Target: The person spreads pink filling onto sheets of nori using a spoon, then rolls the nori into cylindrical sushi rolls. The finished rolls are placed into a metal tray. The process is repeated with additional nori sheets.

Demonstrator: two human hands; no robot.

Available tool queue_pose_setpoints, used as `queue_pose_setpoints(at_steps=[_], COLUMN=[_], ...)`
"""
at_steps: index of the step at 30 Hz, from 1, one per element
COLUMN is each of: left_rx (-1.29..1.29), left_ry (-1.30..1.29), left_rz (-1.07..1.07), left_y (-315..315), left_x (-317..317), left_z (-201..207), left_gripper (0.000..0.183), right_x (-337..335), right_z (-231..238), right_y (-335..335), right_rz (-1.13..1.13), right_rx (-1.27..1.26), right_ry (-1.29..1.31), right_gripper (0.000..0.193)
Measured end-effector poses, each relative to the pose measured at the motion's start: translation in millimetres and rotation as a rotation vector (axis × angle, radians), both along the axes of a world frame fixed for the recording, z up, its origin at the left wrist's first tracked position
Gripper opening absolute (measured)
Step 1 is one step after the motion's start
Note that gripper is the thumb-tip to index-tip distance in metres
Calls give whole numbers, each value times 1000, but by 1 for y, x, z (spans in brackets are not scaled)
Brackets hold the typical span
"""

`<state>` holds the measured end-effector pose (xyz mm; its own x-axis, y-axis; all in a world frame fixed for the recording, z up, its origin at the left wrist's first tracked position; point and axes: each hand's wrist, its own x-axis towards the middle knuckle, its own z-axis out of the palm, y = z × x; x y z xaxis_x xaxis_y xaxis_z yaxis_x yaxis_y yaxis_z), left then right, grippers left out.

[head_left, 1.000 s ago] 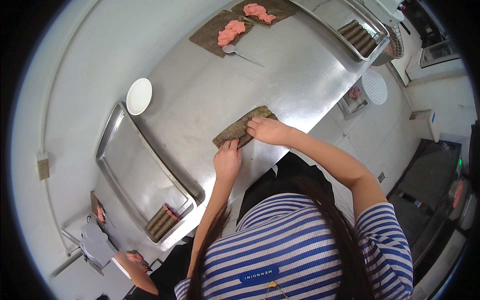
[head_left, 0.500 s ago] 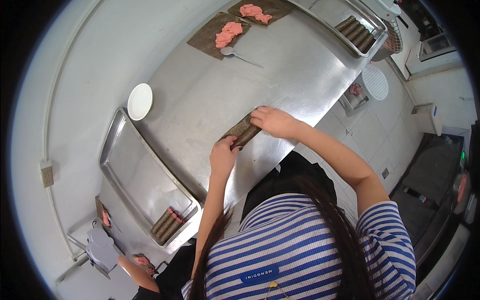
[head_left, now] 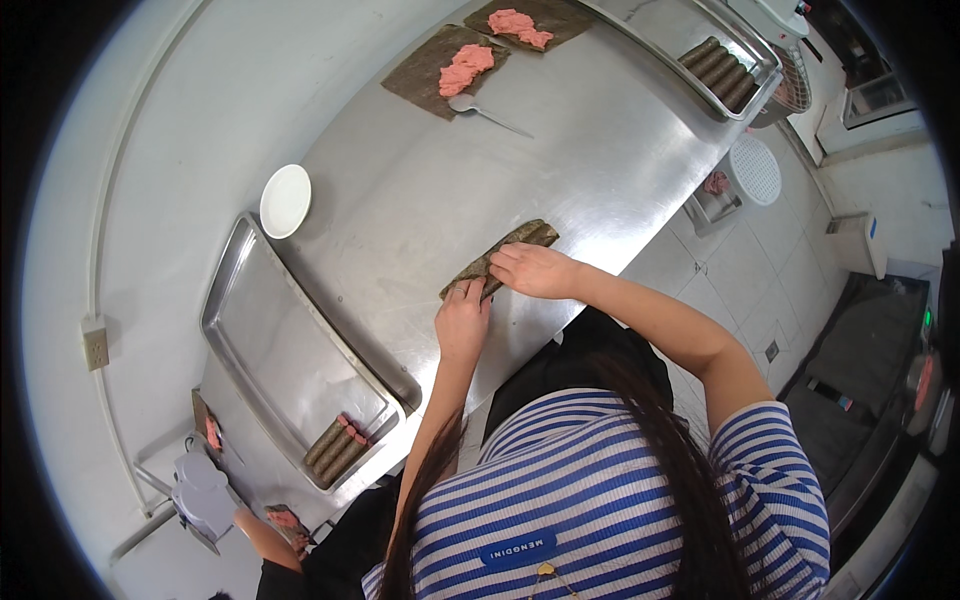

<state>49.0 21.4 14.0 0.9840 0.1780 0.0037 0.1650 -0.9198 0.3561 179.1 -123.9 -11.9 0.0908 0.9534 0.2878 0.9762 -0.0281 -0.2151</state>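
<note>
Steel table (head_left: pixel 400 180) holds spoon (head_left: pixel 462 103), tray (head_left: pixel 275 340) — left hand (head_left: pixel 463 318) and right hand (head_left: pixel 536 271) clasp seaweed wrap (head_left: pixel 532 232).

On the white painted wall (head_left: pixel 230 90) I see a beige rectangular socket (head_left: pixel 95 343), and near it a grey machine with rounded edges (head_left: pixel 203 495). A shallow white round dish (head_left: pixel 286 201) sits close to the wall. Across the room, a white round stool with a perforated seat (head_left: pixel 755 170) and a boxy white bin (head_left: pixel 856 244) stand on pale floor tiles (head_left: pixel 735 270).

There's one half-rolled dark-green sheet (head_left: pixel 528 239), one round white dish (head_left: pixel 286 202), two long silver metal trays (head_left: pixel 285 335)! Three pink-ended dark-green rolls (head_left: pixel 333 452) show!
</note>
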Motion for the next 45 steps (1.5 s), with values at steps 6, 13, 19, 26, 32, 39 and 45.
queue_pose_setpoints(at_steps=[6,13,19,26,32,39,45], left_rx=[-3,-42,-89,-83,-83,-72,-96], left_ry=[12,77,100,-19,78,166,213], left_rz=[19,52,38,22,62,50,-29], left_y=[0,3,9,20,22,25,40], left_x=[1,4,5,-10,-18,-11,5], left_z=[0,4,4,5,-5,-3,-1], left_gripper=[26,26,28,33,30,25,26], right_x=[8,24,17,-15,-11,7,16], right_z=[1,0,20,14,13,9,17], right_y=[-16,-41,-30,11,8,-25,-41], right_rz=[-115,-227,-269,-66,-99,-223,-361], right_rx=[-31,-57,-39,-101,-158,-166,-208], right_ry=[-19,6,54,118,105,135,148], right_gripper=[19,19,25,27,26,28,33])
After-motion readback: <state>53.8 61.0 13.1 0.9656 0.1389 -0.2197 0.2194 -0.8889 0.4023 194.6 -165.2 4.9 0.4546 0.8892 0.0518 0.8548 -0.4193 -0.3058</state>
